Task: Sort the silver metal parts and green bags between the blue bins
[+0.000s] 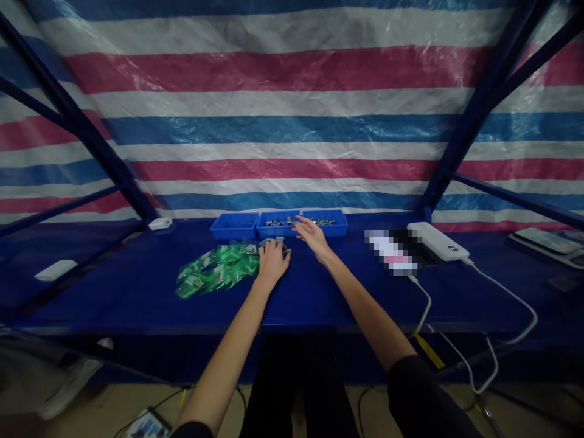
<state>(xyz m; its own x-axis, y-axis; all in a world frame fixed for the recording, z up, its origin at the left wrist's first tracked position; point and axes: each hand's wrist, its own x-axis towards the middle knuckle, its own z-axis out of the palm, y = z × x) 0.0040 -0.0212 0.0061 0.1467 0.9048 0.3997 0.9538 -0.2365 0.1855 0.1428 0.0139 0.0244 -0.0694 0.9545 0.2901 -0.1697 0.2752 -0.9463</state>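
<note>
My left hand (272,261) is low over the blue table, fingers curled down beside the right end of a pile of green plastic bags (222,267). Something small and greyish shows at its fingertips, too small to name. The bags hold small parts. My right hand (311,235) hovers with fingers stretched and apart at the front of the blue bins, nothing visible in it. Small metal parts (276,222) lie in the middle bin (264,230). More shiny metal pieces (323,222) lie in the right bin (336,230), partly hidden by my right hand.
The left bin (234,226) shows no parts. A phone (395,252) and a white power bank (438,241) with white cables (520,286) lie to the right. White devices (55,270) sit at left. Blue metal posts (465,121) and a striped sheet (283,97) enclose the table.
</note>
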